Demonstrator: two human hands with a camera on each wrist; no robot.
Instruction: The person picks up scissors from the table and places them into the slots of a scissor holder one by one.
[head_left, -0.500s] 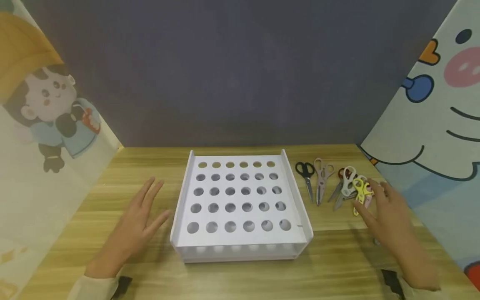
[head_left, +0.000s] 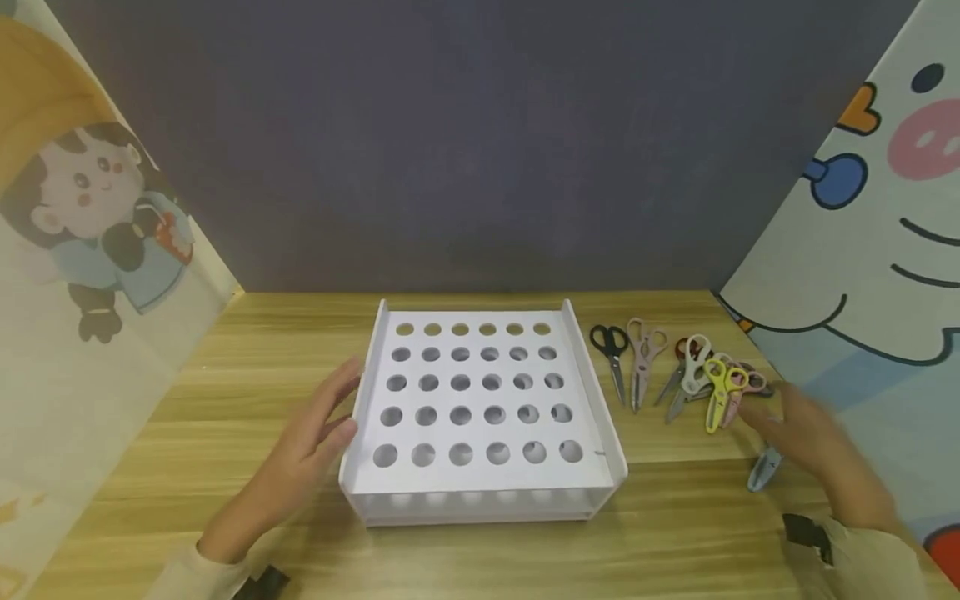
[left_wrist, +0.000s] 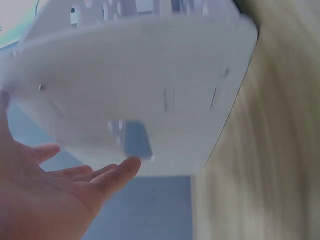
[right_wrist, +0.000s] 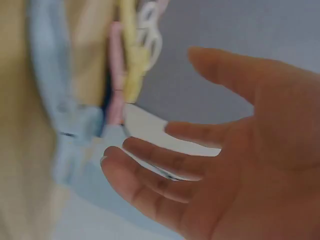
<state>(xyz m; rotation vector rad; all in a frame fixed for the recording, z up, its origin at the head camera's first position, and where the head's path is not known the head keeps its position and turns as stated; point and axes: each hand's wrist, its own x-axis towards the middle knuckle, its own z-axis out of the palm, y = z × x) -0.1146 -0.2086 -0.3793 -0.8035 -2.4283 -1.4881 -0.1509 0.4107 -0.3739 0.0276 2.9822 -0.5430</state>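
A white rack (head_left: 480,492) with rows of round holes sits in the middle of the wooden table (head_left: 225,392). My left hand (head_left: 322,425) lies against its left wall with fingers straight; the left wrist view shows that wall (left_wrist: 135,85) close above my open palm (left_wrist: 60,185). To the right lies a heap of scissors: black (head_left: 611,350), beige (head_left: 642,354), white-grey (head_left: 692,367), yellow (head_left: 718,392) and pink (head_left: 738,392). My right hand (head_left: 806,421) hovers open just right of the heap, holding nothing. Light blue scissors (head_left: 763,468) lie below it, also seen blurred (right_wrist: 60,115) in the right wrist view.
A dark wall closes off the back of the table. Cartoon-printed panels (head_left: 82,250) (head_left: 877,233) stand along the left and right sides. Bare table runs in front of the rack and to its left.
My left hand has moved right from the bare table to the rack's left wall. My right hand has slid right, off the scissors heap, uncovering the light blue scissors.
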